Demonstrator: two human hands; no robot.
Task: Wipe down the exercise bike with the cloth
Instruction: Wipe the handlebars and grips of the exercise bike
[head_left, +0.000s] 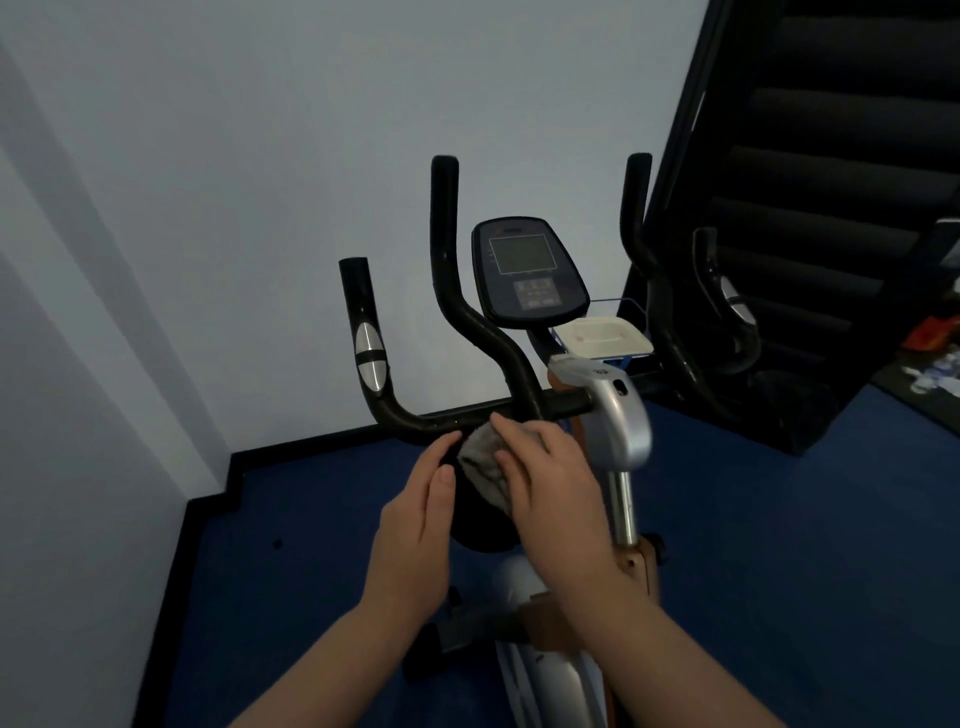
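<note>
Right hand (550, 478) pinching grey cloth (483, 462) (crumpled) against crosswise handlebar (467, 418), left hand (415, 525) flat, fingers together

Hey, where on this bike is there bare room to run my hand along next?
Free: the bar's left bend below the silver grip sensor, and the tall inner post. Crowded: the handlebar middle, where left hand, right hand and cloth meet, and around the console.

1. Wall (260, 156): pale, plain, dimly lit.
2. Floor (779, 545): blue carpet.
3. Skirting (311, 441): black, stepped at the corner.
4. Dark staircase (831, 182): right side, rising.
</note>
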